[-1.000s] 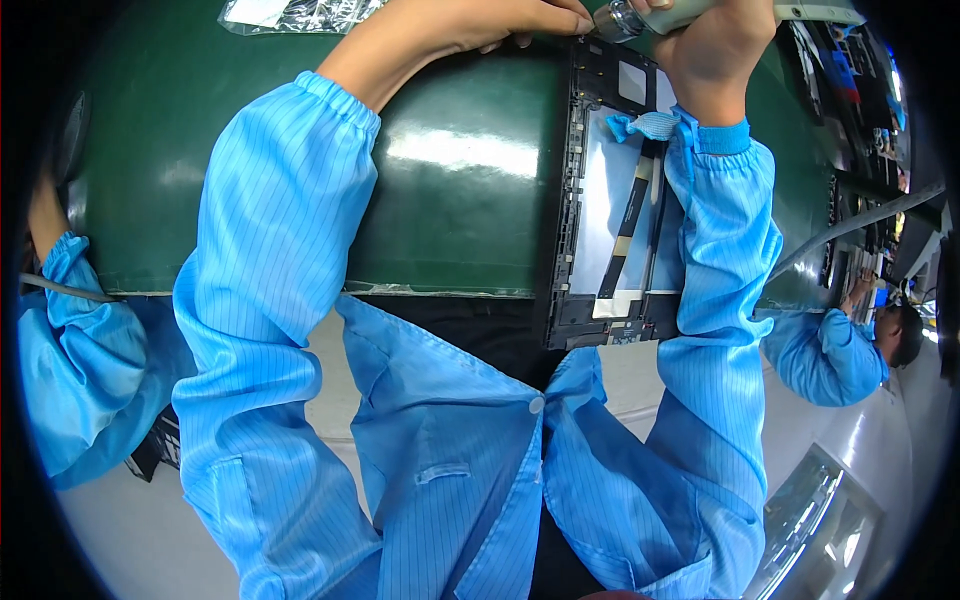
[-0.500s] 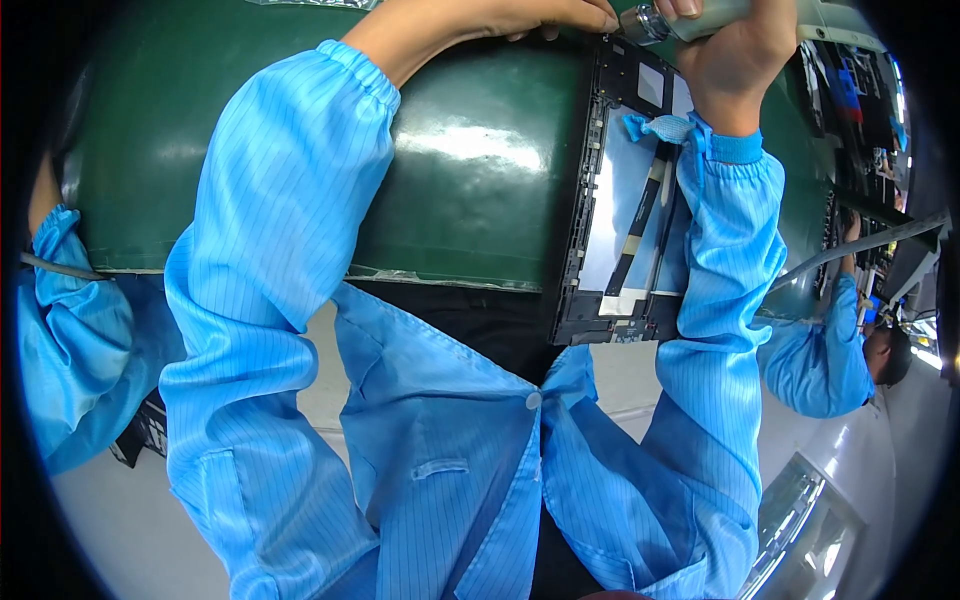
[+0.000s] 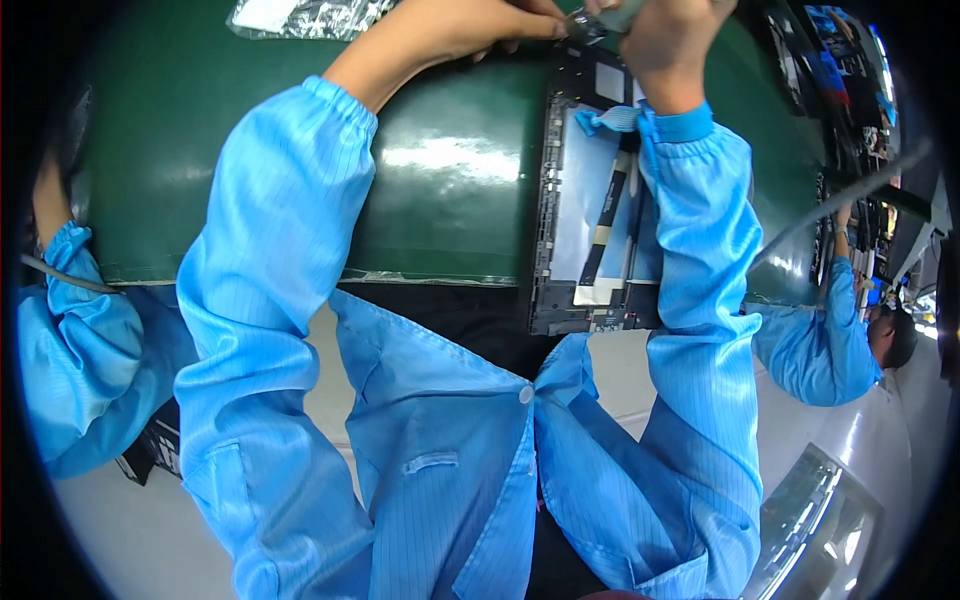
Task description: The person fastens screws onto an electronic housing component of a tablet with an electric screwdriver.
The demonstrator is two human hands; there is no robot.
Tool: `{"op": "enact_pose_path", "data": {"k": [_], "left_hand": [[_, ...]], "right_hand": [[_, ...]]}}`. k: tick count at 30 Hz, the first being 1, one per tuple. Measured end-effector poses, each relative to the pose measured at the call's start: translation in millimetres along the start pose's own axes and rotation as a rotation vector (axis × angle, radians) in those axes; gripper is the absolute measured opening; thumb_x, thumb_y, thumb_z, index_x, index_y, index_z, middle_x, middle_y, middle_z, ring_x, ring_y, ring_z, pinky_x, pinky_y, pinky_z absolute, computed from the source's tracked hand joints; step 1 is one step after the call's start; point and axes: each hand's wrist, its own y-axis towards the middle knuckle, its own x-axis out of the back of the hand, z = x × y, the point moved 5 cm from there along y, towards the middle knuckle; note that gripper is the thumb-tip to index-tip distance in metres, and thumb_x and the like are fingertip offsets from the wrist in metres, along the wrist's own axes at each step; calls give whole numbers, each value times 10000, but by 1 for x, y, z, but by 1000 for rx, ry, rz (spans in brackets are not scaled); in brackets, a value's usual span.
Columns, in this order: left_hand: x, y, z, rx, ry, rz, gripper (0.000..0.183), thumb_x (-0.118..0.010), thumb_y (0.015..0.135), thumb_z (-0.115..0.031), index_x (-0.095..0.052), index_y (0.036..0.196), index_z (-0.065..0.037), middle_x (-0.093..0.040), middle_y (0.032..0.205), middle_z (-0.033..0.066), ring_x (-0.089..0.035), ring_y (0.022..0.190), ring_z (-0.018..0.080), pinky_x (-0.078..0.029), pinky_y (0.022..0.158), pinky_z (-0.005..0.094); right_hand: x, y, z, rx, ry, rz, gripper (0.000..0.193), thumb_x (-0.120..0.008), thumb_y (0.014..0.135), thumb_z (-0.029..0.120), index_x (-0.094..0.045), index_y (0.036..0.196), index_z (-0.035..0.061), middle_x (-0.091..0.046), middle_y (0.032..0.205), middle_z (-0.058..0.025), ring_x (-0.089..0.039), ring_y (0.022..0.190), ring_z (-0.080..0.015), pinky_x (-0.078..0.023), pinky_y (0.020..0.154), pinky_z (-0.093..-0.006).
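I see a green mat [image 3: 450, 200] covering the bench across the upper half of the frame; glossy, with a white glare patch at centre. Its near edge runs left to right through mid-frame, with a dark strip just below it. On the mat, right of centre: an opened tablet [image 3: 590, 220], back off, long side running away from me. Dark frame, pale silvery inner plate, a dark flat cable lying lengthwise on the plate. Its near end overhangs the mat's edge. At top left of centre: a crinkled silvery bag [image 3: 300, 15] lies flat on the mat, partly cut by the frame edge, well apart from the tablet.
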Motion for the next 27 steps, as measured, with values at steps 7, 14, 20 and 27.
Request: {"op": "enact_pose_path", "data": {"k": [7,14,20,27], "left_hand": [[-48,-160,-35,-42,62,-777,397,-679,960,-145,-520,625,-1,-444,520,51,-363,484,84,-283,445,318],[-180,-221,34,504,-1263,-100,653,-471,1041,-530,-502,1399,15,-649,1235,203,-661,1091,270,-542,920,411],[-189,-185,18,515,-1381,-93,603,-345,1083,-478,-432,1444,-3,-567,1382,168,-599,1231,279,-528,1021,440],[-178,-209,6,595,-986,-148,529,-422,1087,-416,-530,1358,26,-658,1229,156,-648,1087,213,-566,856,391]], "right_hand": [[16,-3,13,210,-653,-50,155,-599,953,101,-652,966,-44,-602,628,-70,-521,435,-125,-426,431,-272],[9,-1,21,232,-740,-14,252,-633,932,210,-699,952,-32,-626,637,-67,-582,492,-125,-467,511,-275],[20,-3,43,189,-472,-115,198,-715,903,145,-673,1001,-21,-683,783,-82,-614,530,-135,-460,481,-289],[73,-42,160,310,-500,-304,194,-675,890,88,-668,1028,-48,-703,847,-127,-547,476,-129,-422,444,-269]]}}
